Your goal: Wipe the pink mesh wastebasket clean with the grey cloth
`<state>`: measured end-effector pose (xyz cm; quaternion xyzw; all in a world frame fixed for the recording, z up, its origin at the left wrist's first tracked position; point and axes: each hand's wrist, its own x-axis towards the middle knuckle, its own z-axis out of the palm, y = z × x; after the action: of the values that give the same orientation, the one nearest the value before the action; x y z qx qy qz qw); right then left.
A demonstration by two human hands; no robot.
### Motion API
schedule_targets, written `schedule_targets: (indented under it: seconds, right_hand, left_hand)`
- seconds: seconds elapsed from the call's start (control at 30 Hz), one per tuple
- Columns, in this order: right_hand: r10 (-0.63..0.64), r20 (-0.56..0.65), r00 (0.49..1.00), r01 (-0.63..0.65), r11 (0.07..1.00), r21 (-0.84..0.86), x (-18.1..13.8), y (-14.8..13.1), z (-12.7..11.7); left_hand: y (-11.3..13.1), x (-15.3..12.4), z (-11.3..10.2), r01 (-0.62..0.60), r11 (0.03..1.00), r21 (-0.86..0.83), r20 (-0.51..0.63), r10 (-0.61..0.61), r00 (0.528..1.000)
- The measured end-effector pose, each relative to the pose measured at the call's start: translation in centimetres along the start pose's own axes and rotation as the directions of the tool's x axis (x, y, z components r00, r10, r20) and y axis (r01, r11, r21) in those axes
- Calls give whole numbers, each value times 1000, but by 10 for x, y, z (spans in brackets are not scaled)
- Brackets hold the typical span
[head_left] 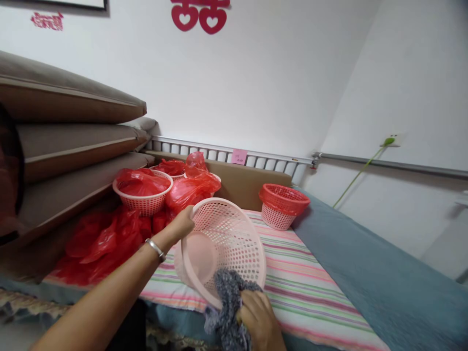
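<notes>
A pale pink plastic basket (239,239) with a perforated wall is tilted on its side, its mouth facing me. My left hand (185,222), a silver bangle on its wrist, grips the basket's upper left rim. My right hand (258,317) is closed around a crumpled grey cloth (230,297), which lies against the lower rim of the basket. The fingertips of the left hand are partly hidden behind the rim. Beneath the basket spreads a striped cloth (292,273).
Baskets with red plastic bags (144,200) stand at the back left, more red bags (106,243) lying before them. Another pink basket (278,217) with a red bag over its rim stands right. Stacked cushions (73,141) rise left; a radiator (219,151) lines the wall.
</notes>
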<state>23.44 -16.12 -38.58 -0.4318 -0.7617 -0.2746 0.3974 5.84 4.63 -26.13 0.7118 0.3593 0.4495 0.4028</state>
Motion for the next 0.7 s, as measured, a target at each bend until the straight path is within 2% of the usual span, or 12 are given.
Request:
schedule_targets:
  seconds: [0.07,0.13,0.23,0.3,0.33,0.4,0.53,0.6,0.7]
  right_hand:
    - [41,43,998,-40,999,-6,3,3,-6]
    - [62,46,997,-62,998,6,10,-1,-5]
    - [112,-14,994,-111,992,53,21,-21,12]
    - [134,-40,990,-130,987,91,29,-39,26]
    - [139,-36,990,-134,985,107,34,-48,32]
    - [173,-16,985,-169,977,130,44,-66,42]
    - [315,58,947,-320,933,163,53,-84,51]
    - [344,91,935,-355,920,164,43,-80,55]
    - [367,94,926,-376,919,119,10,-62,61]
  left_hand:
    - [1,3,4,0,1000,-22,-48,-1,999]
    - [-3,-9,10,-1,999,-42,-127,-4,992]
    - [-13,-47,16,-23,998,-59,-219,9,976]
    - [-17,-71,15,-27,998,-56,-302,9,953]
    - [-16,-79,12,-25,999,-43,-307,11,952]
    - [-11,-83,3,-23,999,23,-273,28,962]
    - [2,-63,-6,-67,971,229,-144,102,984]
    - [3,-51,-2,-82,953,293,-79,110,991]
    - [-1,-37,12,-77,948,310,-9,83,996]
